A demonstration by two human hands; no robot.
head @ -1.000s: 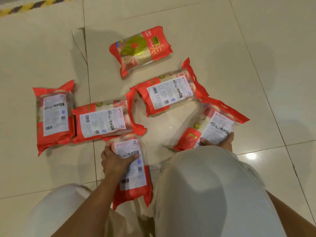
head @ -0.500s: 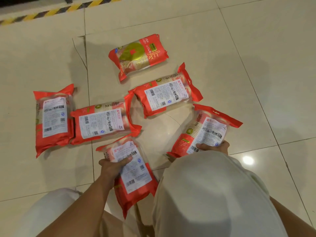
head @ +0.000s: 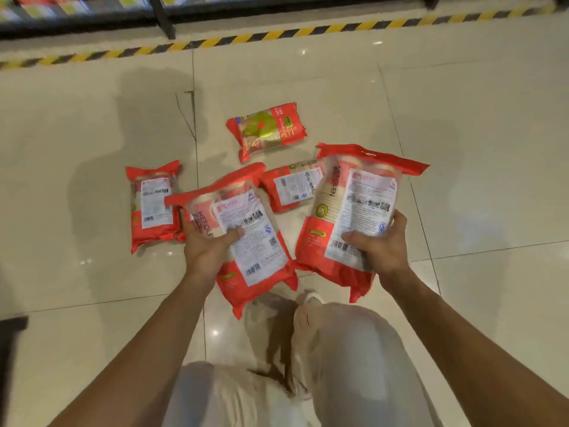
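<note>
I hold two red packs with white back labels above the tiled floor. My left hand point(head: 207, 251) grips the left red pack point(head: 246, 238) from its left side, thumb across the label. My right hand point(head: 380, 245) grips the right red pack point(head: 354, 211) at its lower right, thumb on the label. Both packs are lifted, their top flaps pointing away from me. On the floor lie three more in view: a pack at the left point(head: 153, 204), one in the middle point(head: 291, 186) partly hidden behind the held packs, and a face-up pack farther off point(head: 267, 129).
The floor is glossy cream tile point(head: 462, 149) with a crack near the far pack. A yellow-and-black hazard strip point(head: 277, 35) runs along the base of a dark store shelf point(head: 163, 13) at the top. My light trousers point(head: 345, 365) fill the lower middle.
Both hands have lifted their packs off the floor and raised them. The view has tilted up, bringing the shelf base and hazard strip into sight. A floor pack is now hidden behind the left pack.
</note>
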